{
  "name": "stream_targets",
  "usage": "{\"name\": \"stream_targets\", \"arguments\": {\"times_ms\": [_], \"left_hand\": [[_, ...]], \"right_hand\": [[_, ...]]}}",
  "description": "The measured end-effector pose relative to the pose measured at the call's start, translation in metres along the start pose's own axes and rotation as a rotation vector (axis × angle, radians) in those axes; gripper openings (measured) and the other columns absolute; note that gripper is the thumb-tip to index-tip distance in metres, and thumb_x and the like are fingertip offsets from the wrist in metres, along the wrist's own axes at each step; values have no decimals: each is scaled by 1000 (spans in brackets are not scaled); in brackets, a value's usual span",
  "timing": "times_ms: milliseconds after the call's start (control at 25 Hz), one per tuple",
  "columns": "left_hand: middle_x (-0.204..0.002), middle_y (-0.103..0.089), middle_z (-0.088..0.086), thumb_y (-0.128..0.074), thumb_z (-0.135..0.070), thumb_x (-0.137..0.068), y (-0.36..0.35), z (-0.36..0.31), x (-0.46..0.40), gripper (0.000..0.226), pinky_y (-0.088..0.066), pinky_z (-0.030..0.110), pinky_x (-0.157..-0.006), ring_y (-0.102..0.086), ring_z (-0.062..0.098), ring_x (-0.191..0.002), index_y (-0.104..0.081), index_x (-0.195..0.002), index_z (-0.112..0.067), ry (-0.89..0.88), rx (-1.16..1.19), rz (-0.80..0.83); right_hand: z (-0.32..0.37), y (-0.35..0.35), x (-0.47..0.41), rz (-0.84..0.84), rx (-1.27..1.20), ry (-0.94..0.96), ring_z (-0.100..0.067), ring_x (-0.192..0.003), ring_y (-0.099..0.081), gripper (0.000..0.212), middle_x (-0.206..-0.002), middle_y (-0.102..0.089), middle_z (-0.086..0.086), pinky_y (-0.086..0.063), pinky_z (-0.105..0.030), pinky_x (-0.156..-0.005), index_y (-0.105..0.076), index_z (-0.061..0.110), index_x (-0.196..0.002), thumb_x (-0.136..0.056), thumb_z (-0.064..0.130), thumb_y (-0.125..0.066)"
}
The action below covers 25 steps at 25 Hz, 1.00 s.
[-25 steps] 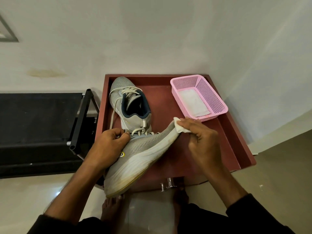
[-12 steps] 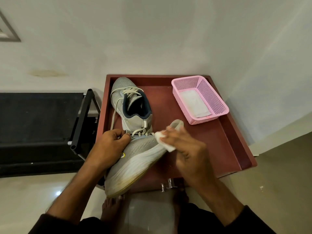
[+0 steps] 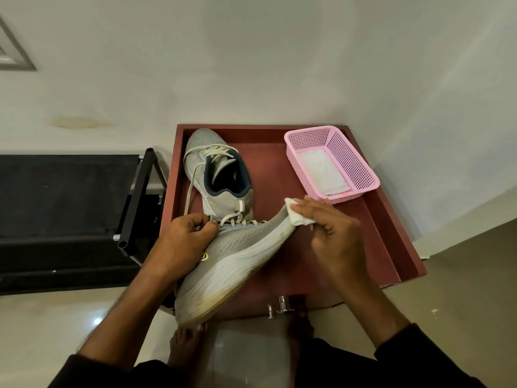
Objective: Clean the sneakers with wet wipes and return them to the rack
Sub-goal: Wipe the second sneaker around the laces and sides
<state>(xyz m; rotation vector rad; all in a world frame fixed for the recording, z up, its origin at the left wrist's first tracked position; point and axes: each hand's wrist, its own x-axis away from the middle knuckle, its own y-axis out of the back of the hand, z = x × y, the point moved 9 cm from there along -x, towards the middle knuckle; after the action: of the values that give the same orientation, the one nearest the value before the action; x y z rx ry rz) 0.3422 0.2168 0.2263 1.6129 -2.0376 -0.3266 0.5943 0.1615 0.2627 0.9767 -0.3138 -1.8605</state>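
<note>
A grey sneaker with a white sole (image 3: 237,261) lies on its side across the front of the red-brown cabinet top (image 3: 369,236), its heel hanging over the front edge. My left hand (image 3: 181,242) grips it at the collar by the laces. My right hand (image 3: 333,233) pinches a folded white wet wipe (image 3: 296,214) against the sneaker's toe. The second grey sneaker (image 3: 221,175) stands upright at the back left of the top, its laces trailing loose.
A pink mesh basket (image 3: 352,161) with white wipes inside sits at the back right. A black shoe rack (image 3: 134,203) stands to the left against the wall. Metal handles (image 3: 279,306) stick out at the cabinet front, above my bare feet.
My right hand slid the wipe back along the sneaker's side toward the middle, then out again to the toe. My left hand kept its hold on the sneaker.
</note>
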Motion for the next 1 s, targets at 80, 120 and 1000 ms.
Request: {"name": "stream_targets", "arguments": {"times_ms": [80, 120, 1000], "left_hand": [[-79, -65, 22, -55, -35, -97, 0, -1, 0, 36, -42, 34, -60, -55, 19, -63, -67, -81, -5, -10, -12, 0], [-79, -65, 22, -55, -35, -97, 0, -2, 0, 36, -42, 35, -60, -55, 20, -63, -67, -81, -5, -16, -17, 4], [-57, -53, 0, -51, -42, -95, -10, -54, 24, 26, -37, 29, -50, -50, 15, -52, -54, -78, -24, -430, -260, -67]], "right_hand": [[-13, 2, -3, -8, -25, -82, -5, -114, -64, 62, -115, -68, 10, -47, -26, -105, -73, 14, -114, -74, -28, -53], [-20, 3, -3, -8, -40, -133, -1, -112, -64, 61, -115, -68, 12, -48, -22, -102, -73, 16, -116, -76, -27, -55], [19, -5, 17, 210, 151, 22, -22, -109, -69, 42, -113, -74, -4, -40, -30, -109, -76, 13, -108, -77, -11, -60]]}}
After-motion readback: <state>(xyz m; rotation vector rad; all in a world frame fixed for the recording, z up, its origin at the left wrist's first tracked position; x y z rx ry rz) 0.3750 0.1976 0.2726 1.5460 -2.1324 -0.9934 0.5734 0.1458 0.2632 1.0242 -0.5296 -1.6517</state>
